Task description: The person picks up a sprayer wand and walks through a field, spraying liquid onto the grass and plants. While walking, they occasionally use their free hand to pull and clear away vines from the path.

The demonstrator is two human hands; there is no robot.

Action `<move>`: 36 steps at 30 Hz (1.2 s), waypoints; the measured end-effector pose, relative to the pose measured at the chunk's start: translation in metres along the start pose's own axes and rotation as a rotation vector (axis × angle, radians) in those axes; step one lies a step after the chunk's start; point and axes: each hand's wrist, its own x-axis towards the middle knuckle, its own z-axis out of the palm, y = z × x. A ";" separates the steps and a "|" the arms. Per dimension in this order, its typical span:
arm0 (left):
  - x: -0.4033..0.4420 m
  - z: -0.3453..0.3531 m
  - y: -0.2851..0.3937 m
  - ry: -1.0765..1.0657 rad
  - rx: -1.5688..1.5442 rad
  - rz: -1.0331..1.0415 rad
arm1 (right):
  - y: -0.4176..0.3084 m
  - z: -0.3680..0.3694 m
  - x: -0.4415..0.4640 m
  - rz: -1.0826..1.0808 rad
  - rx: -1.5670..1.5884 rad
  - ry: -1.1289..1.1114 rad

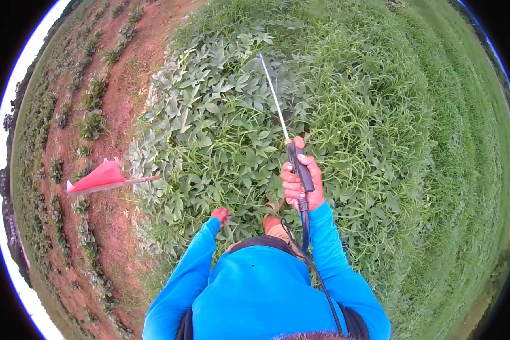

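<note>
My right hand (303,181) is closed around the dark handle (300,167) of a sprayer wand, thumb on top. Its thin white lance (273,93) points ahead and slightly left over the plants. Around the nozzle (260,56) at its tip there is a faint haze like fine spray. From the handle's lower end a black hose (317,269) runs back along my body to the right shoulder. My left hand (221,215) hangs low beside my body, just above the leaves, its fingers curled and nothing visible in them.
Dense broad-leaved plants (201,107) mixed with tall grass (374,107) surround my legs. A red flag (101,176) on a stick stands at the left edge of the growth. Beyond it, reddish bare soil (127,90) carries rows of low plants (92,124).
</note>
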 end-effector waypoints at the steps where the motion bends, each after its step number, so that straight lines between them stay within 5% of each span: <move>1: 0.004 -0.001 0.007 0.014 0.007 -0.012 | -0.002 0.003 0.008 0.035 -0.027 0.001; 12: 0.049 -0.011 0.059 -0.004 0.075 -0.076 | -0.051 0.029 0.041 0.183 -0.061 -0.150; 16: 0.052 -0.012 0.080 -0.016 0.083 -0.032 | -0.062 0.038 0.028 0.003 -0.139 -0.032; 19: 0.056 -0.014 0.097 -0.024 0.143 -0.061 | -0.078 0.042 0.007 -0.361 -0.233 0.180; 30: 0.063 -0.022 0.158 -0.020 0.286 -0.034 | -0.212 0.050 -0.092 -0.973 -0.117 -0.088; 36: 0.060 -0.020 0.177 -0.045 0.310 0.047 | -0.278 0.050 -0.137 -1.084 -0.115 -0.141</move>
